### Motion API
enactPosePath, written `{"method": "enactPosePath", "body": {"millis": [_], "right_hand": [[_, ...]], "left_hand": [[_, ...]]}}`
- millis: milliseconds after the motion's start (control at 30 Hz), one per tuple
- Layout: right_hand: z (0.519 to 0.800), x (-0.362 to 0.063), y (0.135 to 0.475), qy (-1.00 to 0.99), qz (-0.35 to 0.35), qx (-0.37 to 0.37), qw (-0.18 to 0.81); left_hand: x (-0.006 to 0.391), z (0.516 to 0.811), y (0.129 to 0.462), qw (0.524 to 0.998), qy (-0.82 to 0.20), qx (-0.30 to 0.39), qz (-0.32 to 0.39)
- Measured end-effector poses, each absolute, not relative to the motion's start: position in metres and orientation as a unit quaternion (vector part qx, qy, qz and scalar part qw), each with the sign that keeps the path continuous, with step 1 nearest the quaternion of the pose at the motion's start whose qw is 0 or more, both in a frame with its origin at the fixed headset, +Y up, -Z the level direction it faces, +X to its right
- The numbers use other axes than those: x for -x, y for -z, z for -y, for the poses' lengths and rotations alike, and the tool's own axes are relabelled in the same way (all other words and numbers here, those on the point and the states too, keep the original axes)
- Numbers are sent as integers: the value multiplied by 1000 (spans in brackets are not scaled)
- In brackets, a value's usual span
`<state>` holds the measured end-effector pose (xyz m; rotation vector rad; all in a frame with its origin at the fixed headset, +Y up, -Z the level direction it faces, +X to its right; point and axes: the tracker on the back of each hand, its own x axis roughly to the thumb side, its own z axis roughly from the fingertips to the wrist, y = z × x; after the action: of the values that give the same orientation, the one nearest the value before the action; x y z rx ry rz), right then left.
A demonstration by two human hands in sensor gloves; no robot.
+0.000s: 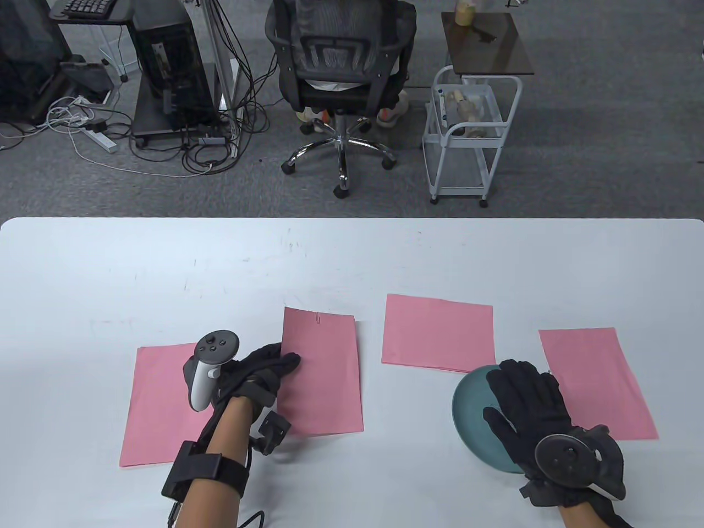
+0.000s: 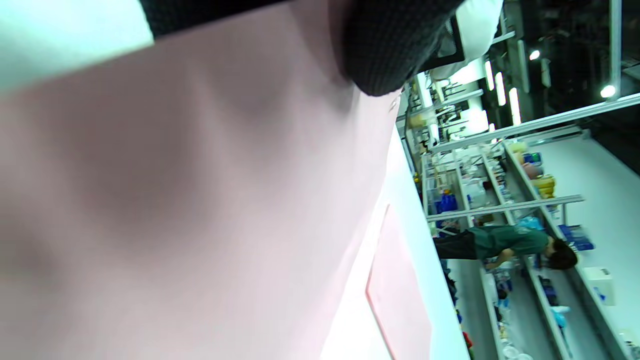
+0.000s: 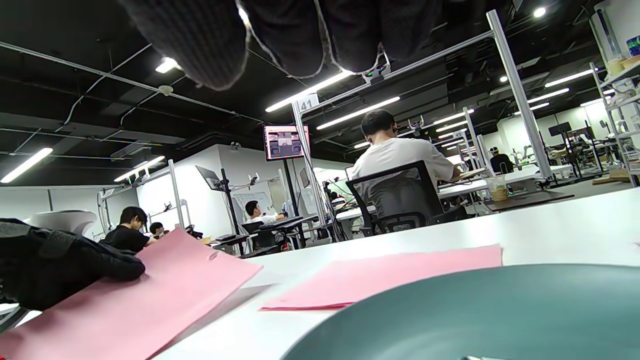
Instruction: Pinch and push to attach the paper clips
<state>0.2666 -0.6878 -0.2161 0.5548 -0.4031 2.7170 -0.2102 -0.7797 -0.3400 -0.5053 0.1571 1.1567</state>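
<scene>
Clipped pink stack (image 1: 322, 371) left of centre on worktop (image 1: 352, 258), long axis running away, paper clip (image 1: 318, 317) on far edge; left hand (image 1: 264, 374) pinching its near-left edge, lifted; right hand (image 1: 525, 404) flat-fingered over teal dish (image 1: 467, 407), nearer unclipped sheets (image 1: 438, 333).

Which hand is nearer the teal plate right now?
Right. The right hand hangs directly over the teal plate, fingers spread above it. The left hand is well off to the plate's left, holding the clipped pink sheet.

A lab – numbered workstations, metal frames (image 3: 515, 90), a monitor (image 3: 285, 142) (people at desks).
</scene>
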Motion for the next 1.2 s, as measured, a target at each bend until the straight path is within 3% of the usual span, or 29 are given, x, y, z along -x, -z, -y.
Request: {"method": "enactPosePath", "body": {"millis": [467, 700, 933, 1067, 1200], "right_hand": [[689, -268, 216, -956, 133, -195, 176], [690, -268, 215, -957, 130, -192, 176], [689, -269, 214, -957, 131, -188, 176], [690, -270, 214, -959, 126, -183, 174], [693, -269, 215, -962, 116, -183, 165]], "left_hand": [[209, 786, 340, 808, -519, 260, -104], [217, 777, 331, 833, -483, 246, -112], [221, 748, 324, 926, -325, 165, -98], [218, 736, 315, 938, -319, 119, -64], [203, 717, 289, 952, -298, 58, 24]]}}
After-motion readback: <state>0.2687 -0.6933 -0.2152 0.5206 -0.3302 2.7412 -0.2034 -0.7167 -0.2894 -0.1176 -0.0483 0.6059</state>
